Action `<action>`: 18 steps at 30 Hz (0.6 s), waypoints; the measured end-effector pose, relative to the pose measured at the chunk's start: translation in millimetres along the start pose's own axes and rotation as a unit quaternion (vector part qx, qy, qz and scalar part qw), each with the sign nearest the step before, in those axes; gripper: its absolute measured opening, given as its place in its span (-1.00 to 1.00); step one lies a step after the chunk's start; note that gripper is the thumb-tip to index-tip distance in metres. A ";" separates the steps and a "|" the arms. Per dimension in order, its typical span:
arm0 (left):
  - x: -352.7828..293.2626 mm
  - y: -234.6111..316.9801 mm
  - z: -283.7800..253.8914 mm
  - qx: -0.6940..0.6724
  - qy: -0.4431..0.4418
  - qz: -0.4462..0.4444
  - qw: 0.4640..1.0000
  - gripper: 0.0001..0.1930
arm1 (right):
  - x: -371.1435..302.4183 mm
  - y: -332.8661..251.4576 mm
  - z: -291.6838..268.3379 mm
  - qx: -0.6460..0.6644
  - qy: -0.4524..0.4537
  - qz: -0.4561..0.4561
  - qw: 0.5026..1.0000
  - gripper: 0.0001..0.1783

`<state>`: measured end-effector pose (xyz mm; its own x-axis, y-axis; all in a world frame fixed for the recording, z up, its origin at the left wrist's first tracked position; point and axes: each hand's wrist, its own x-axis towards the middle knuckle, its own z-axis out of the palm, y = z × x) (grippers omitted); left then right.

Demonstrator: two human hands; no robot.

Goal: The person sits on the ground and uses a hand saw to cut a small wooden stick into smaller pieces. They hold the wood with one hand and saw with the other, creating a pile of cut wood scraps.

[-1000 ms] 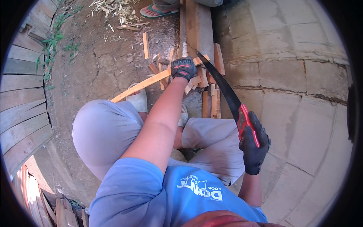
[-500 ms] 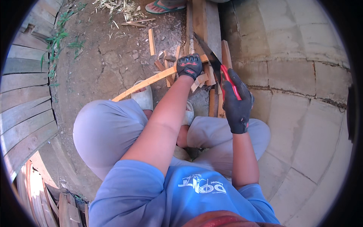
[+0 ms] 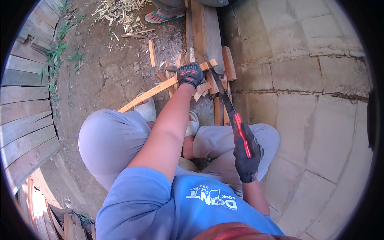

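Note:
My left hand (image 3: 190, 75), in a black glove with red marks, is closed over a long narrow wooden strip (image 3: 154, 91) and presses it across a timber beam (image 3: 211, 36). The strip's near end reaches my left knee; its short far end sticks out right of the glove. My right hand (image 3: 247, 154), also gloved, grips the red handle of a hand saw (image 3: 228, 102). The dark blade slants up and left, and its upper part crosses the strip just right of my left hand. The blade's tip is hard to make out against the beam.
Short wood offcuts (image 3: 203, 89) lie around the beam, and a block (image 3: 229, 64) leans by the block wall (image 3: 296, 76) on the right. Another person's sandalled foot (image 3: 165, 16) is at the top, beside wood shavings (image 3: 114, 16). A plank fence (image 3: 28, 96) lines the left.
My right hand has pulled the saw back toward my body, so the handle sits lower and the blade now lies across the strip. My left hand keeps its hold.

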<state>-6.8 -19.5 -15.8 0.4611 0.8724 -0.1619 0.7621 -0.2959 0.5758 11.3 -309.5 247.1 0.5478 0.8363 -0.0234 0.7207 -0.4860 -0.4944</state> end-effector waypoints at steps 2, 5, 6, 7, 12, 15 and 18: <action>-1.0 0.6 8.6 -0.001 0.017 0.005 1.000 -0.71 | -27.4 -12.3 -21.0 0.006 -0.015 0.033 0.999 -0.54; 1.0 -3.6 9.6 0.012 0.030 0.012 0.999 -0.73 | -30.2 -23.8 -26.5 0.011 -0.030 0.077 0.997 -0.55; 3.0 -4.7 9.1 0.011 0.032 0.011 0.999 -0.74 | -24.5 -23.1 -26.3 0.013 -0.028 0.077 0.997 -0.55; 5.0 -5.7 8.4 0.011 0.035 0.009 0.999 -0.74 | -20.8 -22.9 -26.0 0.015 -0.025 0.079 0.996 -0.55; 4.6 -2.5 9.5 0.019 0.019 0.020 0.999 -0.73 | 8.7 -27.1 -12.8 0.062 -0.026 0.115 0.991 -0.55; 3.7 -7.8 12.2 0.014 0.030 0.019 0.999 -0.74 | 37.5 -13.7 15.1 0.089 -0.016 0.087 0.992 -0.55; 6.2 -6.4 12.9 0.009 0.024 0.020 0.999 -0.74 | 75.6 3.1 47.9 0.068 0.008 -0.002 0.998 -0.55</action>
<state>-3.0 -17.2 -30.8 0.4693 0.8774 -0.0994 0.7518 -0.3380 0.5662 34.6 -235.6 202.1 0.5524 0.8336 -0.0067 0.6595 -0.4419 -0.6081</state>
